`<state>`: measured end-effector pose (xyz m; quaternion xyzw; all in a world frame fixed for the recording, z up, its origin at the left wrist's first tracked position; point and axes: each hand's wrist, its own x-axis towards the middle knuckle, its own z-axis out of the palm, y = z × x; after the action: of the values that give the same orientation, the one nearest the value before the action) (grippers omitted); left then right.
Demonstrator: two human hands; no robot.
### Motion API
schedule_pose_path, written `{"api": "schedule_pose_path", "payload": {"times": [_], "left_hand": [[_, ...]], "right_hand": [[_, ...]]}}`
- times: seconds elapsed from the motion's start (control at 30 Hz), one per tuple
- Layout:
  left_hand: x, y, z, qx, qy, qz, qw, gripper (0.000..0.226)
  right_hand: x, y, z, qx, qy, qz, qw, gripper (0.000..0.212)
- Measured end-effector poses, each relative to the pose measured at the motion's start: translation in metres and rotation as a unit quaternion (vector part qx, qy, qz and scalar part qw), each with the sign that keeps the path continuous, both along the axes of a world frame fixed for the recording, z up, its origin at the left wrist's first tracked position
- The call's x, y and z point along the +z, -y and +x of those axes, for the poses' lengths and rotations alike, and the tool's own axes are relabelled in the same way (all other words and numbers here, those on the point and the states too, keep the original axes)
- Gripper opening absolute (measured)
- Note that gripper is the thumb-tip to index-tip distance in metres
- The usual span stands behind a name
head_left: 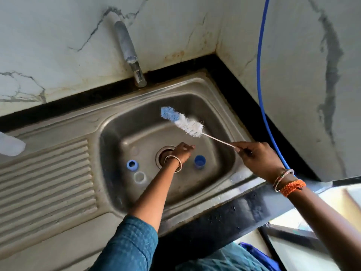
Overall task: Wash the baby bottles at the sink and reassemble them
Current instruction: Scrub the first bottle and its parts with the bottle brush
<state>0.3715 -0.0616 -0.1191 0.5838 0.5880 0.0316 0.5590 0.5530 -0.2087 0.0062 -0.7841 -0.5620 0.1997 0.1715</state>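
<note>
Right now my right hand [257, 159] is clenched on the wire handle of the bottle brush [183, 122], bristles hovering over the sink's [109, 122] far right corner. My left hand [181, 151] reaches over the drain [163, 153], loosely curled, seemingly holding nothing. A blue collar [132, 165], clear ring [139, 177] and blue cap [200, 161] sit near the front edge; a careless sweep could, I judge, knock one toward the drain.
</note>
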Motion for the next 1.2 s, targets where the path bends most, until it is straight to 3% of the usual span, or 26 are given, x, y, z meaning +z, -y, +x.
{"api": "schedule_pose_path", "payload": {"times": [0.1, 0.17, 0.3, 0.37, 0.4, 0.47, 0.53, 0.63, 0.7, 0.8, 1.03, 1.2], "left_hand": [[-0.022, 0.013, 0.026, -0.158, -0.045, 0.020, 0.986, 0.058], [-0.037, 0.014, 0.037, -0.190, -0.070, 0.031, 0.979, 0.059], [-0.039, 0.015, 0.039, -0.110, -0.085, 0.017, 0.990, 0.031], [-0.032, 0.010, 0.032, 0.031, 0.012, -0.088, 0.996, 0.020], [-0.024, 0.005, 0.025, 0.138, 0.091, -0.177, 0.970, 0.015], [-0.007, -0.004, 0.001, 0.298, 0.247, -0.316, 0.866, 0.016], [0.007, -0.016, -0.025, 0.383, 0.338, -0.351, 0.785, 0.026], [0.037, -0.030, -0.064, 0.434, 0.420, -0.313, 0.733, 0.026], [0.054, -0.039, -0.084, 0.469, 0.427, -0.259, 0.728, 0.020], [0.073, -0.046, -0.115, 0.497, 0.424, -0.193, 0.733, 0.029], [0.088, -0.038, -0.154, 0.541, 0.413, -0.112, 0.724, 0.021], [0.097, -0.029, -0.160, 0.513, 0.400, -0.068, 0.756, 0.018]], "right_hand": [[0.001, 0.008, 0.003, -0.012, 0.016, -0.020, 1.000, 0.027], [0.000, 0.013, 0.005, -0.025, 0.021, -0.034, 0.999, 0.026], [-0.005, 0.018, 0.006, -0.037, 0.022, -0.043, 0.998, 0.024], [-0.006, 0.019, 0.004, -0.036, 0.014, -0.036, 0.999, 0.024], [-0.006, 0.018, 0.002, -0.033, 0.013, -0.029, 0.999, 0.023], [-0.003, 0.019, -0.002, -0.020, 0.021, -0.005, 1.000, 0.020], [0.001, 0.019, -0.003, -0.004, 0.024, 0.030, 0.999, 0.016], [0.009, 0.020, -0.007, 0.026, 0.018, 0.070, 0.997, 0.011], [0.013, 0.017, -0.008, 0.045, 0.015, 0.080, 0.996, 0.009], [0.019, 0.012, -0.017, 0.081, 0.042, 0.077, 0.993, 0.005], [0.033, -0.007, -0.048, 0.124, 0.099, 0.056, 0.986, 0.011], [0.047, -0.014, -0.074, 0.141, 0.218, 0.146, 0.955, 0.012]]}}
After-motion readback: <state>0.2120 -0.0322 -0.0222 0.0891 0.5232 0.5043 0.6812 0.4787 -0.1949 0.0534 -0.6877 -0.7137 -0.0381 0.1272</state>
